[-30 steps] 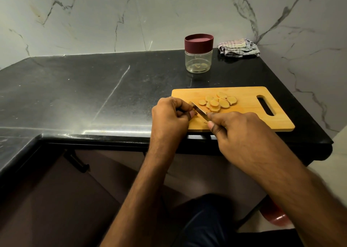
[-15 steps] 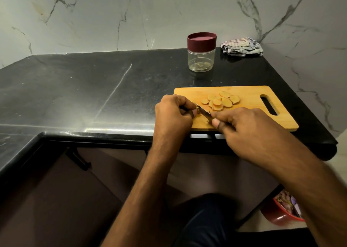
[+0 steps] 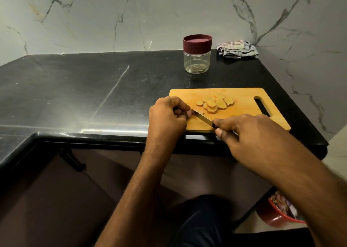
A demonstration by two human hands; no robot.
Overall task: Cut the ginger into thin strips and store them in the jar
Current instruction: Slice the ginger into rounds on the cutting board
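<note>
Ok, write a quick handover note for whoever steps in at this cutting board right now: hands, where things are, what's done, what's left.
Right hand grips the small steel-bladed knife, blade across the near left part of the light wooden cutting board.
Left hand, fingers curled, pins a small ginger piece at the blade tip.
A pile of round yellow ginger slices lies mid-board.
The clear jar with the maroon lid stands behind the board, lid on; it looks empty.
Done: ginger sliced into rounds.
Left: cut the rounds into thin strips, open the jar, put them in.

folded checked cloth (image 3: pixel 237 49), red bin (image 3: pixel 276 215)
</note>
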